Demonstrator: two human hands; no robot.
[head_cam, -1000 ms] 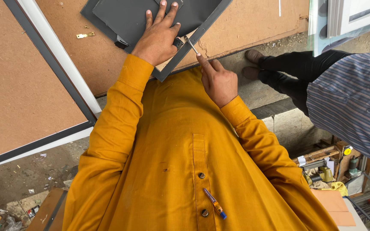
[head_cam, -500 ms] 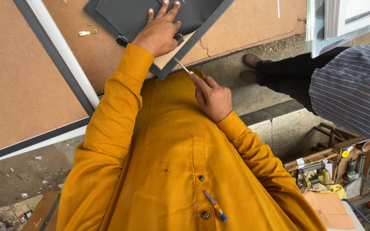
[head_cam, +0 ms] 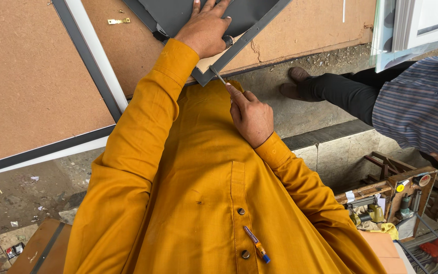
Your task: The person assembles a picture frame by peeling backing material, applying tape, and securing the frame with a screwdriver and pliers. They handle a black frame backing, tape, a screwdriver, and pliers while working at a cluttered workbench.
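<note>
**Thin tool at the frame corner**

The frame (head_cam: 252,35), a dark grey metal profile with a flat grey panel inside it, lies on a brown board (head_cam: 31,76) at the top of the view, one corner pointing toward the person. The left hand (head_cam: 205,28) lies flat on that corner, fingers spread over the panel, pressing down rather than gripping; a small dark round part shows just under its thumb side. The right hand (head_cam: 252,116) is closed in a pinch around a thin metal tool (head_cam: 218,76), forefinger laid along the shaft, the tip at or just beside the frame's outer edge near the corner. Whether the tip touches cannot be told.

The risk, as I judge it: the tool is slim and the profile smooth and painted, so a push at a shallow angle could let the tip skate off and scratch the finish, or run toward the left wrist, which sits close by. The frame rests only under a flat palm, so it could also pivot.

The board is matt and fibrous, with a small brass hinge (head_cam: 117,21) lying on it. Another person's dark trouser leg (head_cam: 340,91) and striped shirt stand to the right.
</note>
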